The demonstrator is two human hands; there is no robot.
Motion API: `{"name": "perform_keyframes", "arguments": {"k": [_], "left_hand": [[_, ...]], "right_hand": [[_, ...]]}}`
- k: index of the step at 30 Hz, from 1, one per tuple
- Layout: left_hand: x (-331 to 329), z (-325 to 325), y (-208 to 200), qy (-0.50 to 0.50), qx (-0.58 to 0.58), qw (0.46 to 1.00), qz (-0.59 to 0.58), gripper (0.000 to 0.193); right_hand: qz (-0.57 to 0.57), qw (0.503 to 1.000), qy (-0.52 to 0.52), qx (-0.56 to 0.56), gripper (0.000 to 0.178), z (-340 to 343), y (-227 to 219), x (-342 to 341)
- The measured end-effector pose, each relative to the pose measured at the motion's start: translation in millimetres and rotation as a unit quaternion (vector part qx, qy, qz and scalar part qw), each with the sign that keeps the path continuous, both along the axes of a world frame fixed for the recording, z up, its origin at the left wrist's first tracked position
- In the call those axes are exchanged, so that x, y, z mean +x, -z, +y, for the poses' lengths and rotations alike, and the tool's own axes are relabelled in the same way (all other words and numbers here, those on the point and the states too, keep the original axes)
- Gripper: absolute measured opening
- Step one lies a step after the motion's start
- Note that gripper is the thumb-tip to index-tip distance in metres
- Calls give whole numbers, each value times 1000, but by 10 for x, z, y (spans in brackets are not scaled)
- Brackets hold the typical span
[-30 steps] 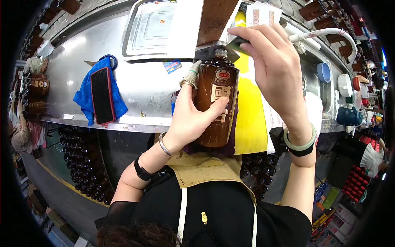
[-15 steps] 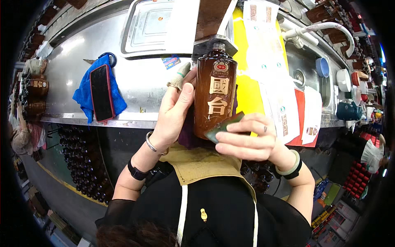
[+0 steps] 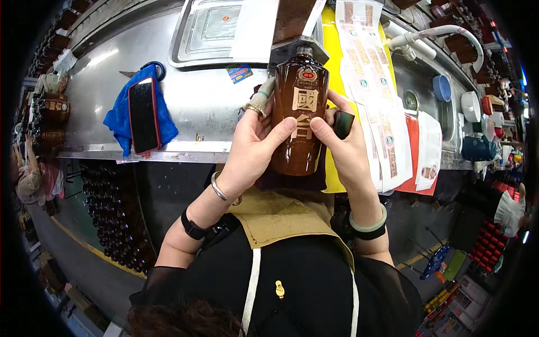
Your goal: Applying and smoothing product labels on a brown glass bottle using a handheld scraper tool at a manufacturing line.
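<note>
A brown glass bottle (image 3: 293,150) with pale gold lettering and a small crest stands in front of me at the table's front edge, its neck pointing away. My left hand (image 3: 254,140) is closed round its left side, thumb on the front. A cloth-like finger cover (image 3: 259,104) sits on one finger of that hand. From the other side my right hand (image 3: 349,154) grips the bottle too, thumb pressed on the lettering. Tucked in the fingers of my right hand is a dark green flat piece (image 3: 343,124). Fingers behind the bottle are hidden.
A phone (image 3: 144,115) lies on a blue cloth (image 3: 117,117) at left. Behind are a metal tray (image 3: 179,48) and a small blue card (image 3: 240,73). Label sheets (image 3: 368,78) cover a yellow surface (image 3: 332,48) at right, beside a sink (image 3: 449,121) with a tap.
My right hand has moved from the bottle's lower front up to its right side and now grips it. The green piece has swung from the bottle's face to beside it.
</note>
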State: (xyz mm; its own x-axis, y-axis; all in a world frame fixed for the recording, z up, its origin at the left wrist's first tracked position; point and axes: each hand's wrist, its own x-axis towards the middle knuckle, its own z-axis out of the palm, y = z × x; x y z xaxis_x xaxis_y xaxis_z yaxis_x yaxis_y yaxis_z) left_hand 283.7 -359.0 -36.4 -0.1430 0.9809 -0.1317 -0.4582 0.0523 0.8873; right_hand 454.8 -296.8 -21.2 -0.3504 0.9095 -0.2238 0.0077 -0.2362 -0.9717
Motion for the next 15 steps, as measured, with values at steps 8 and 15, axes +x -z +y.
{"name": "perform_keyframes", "arguments": {"k": [8,15], "left_hand": [[-4,-14,-1,-9,-15,1000,-13,72],[7,-21,-39,0,7,999,39,73]], "right_hand": [[-4,999,-33,1,78,35,5,61],[-25,998,-50,9,81,58,-4,93]]}}
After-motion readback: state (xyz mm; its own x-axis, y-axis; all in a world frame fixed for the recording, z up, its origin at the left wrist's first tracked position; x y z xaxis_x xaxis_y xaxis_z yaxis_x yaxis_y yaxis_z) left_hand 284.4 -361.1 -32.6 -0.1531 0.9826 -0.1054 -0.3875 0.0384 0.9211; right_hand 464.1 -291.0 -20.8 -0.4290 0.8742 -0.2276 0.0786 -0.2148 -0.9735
